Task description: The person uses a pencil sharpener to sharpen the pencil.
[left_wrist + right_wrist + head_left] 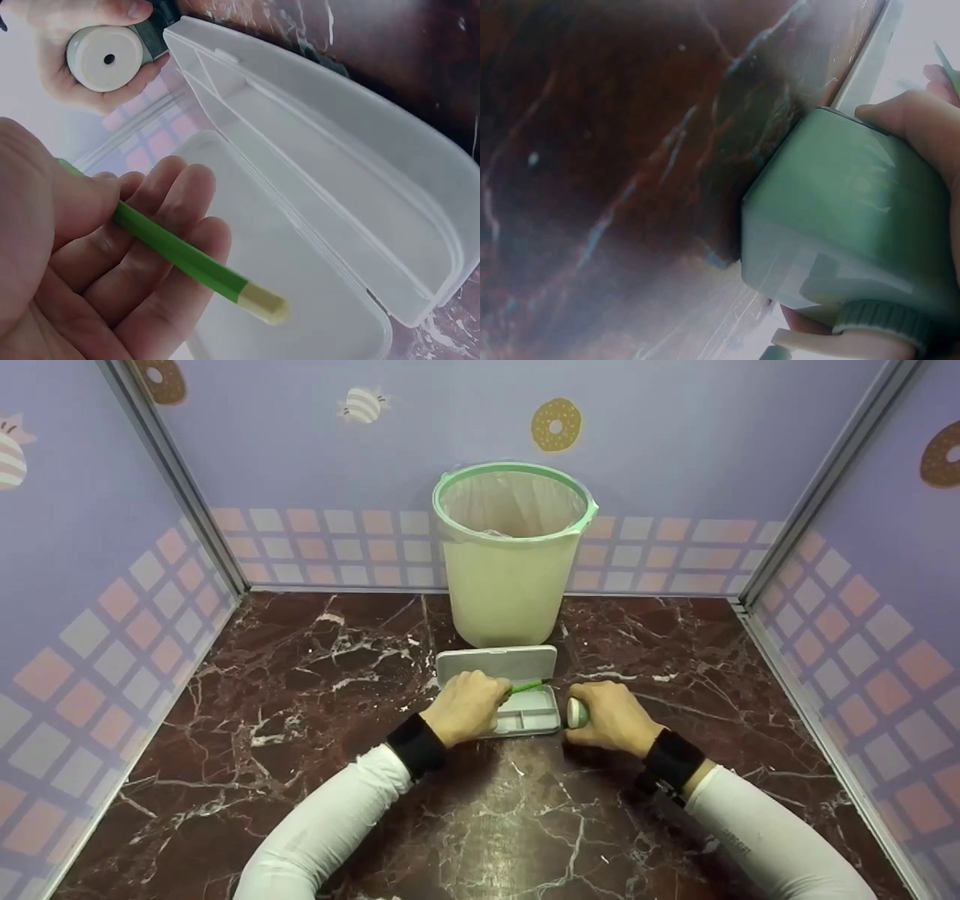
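Note:
My left hand (466, 706) pinches a green pencil (180, 249) between thumb and fingers, above an open white pencil case (337, 195). The pencil's cream-coloured blunt end shows in the left wrist view. In the head view the case's lid (499, 661) stands raised at the back, and its divided tray (536, 703) faces up. Just right of the case, my right hand (611, 712) grips a green crank pencil sharpener (847, 202). Its round cream face with a small dark hole points toward the left hand. A cream crank shows at its other end.
A pale bin (510, 585) with a green rim and a clear liner stands behind the case. Dark red marble-patterned table (300, 720) lies underneath. Patterned lilac panels (300, 442) enclose the back and both sides.

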The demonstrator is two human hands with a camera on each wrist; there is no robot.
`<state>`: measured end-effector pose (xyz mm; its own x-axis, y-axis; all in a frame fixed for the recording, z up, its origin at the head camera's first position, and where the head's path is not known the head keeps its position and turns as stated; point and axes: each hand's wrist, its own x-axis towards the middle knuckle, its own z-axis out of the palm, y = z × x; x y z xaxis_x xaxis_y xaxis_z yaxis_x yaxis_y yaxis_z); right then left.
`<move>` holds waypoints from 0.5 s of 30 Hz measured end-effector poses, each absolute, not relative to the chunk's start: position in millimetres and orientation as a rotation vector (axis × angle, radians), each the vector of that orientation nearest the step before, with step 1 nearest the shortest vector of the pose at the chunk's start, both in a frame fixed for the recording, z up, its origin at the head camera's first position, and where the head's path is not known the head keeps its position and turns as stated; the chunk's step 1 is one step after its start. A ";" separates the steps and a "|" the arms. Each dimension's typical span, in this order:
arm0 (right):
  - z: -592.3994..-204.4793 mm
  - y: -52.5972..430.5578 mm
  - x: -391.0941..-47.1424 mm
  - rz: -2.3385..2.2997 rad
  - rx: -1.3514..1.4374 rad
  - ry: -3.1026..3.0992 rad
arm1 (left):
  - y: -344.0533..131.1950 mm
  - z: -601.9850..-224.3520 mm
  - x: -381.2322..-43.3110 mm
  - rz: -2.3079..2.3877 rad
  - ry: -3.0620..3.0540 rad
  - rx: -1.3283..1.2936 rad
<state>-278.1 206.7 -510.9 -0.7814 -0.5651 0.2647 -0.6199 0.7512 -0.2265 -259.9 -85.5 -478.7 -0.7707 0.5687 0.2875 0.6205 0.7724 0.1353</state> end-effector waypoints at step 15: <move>-509.5 206.7 -277.1 0.441 0.947 -2.769 | -98.5 -477.4 -263.0 -0.409 -2.758 -0.854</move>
